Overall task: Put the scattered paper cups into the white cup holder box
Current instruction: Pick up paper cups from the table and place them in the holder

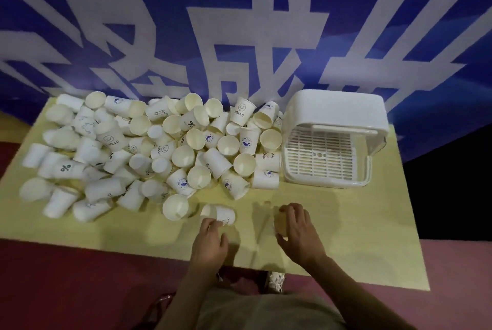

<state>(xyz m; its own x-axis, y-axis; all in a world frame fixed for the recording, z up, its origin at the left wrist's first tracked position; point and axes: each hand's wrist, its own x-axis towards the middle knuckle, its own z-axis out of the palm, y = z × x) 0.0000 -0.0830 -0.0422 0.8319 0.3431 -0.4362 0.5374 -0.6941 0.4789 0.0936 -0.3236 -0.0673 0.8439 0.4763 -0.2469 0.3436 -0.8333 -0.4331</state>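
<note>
Right hand (294,231): our grip is closed round a single paper cup (281,224), fingers curled over its far side and thumb at the near rim, the cup lying on its side just off or on the bench (346,236); we cannot tell which. Left hand (210,240): fingers loosely curled, tips touching or just short of a toppled cup (219,214) that lies on its side; we judge this grip not yet made and the hand holding nothing. Just left of that, another cup (176,206) lies with its mouth towards us. Beyond, the heap of cups (149,148) covers the left and middle of the bench, most toppled, a few upright, some printed. The white cup holder box (335,138) sits at the far right, its slotted tray bare, its lid raised; no cup shows inside it. Progress: we judge the task barely begun, with the whole heap left. The held cup is near the box but well short of it, the box lying ahead and to the right of the right grip.
</note>
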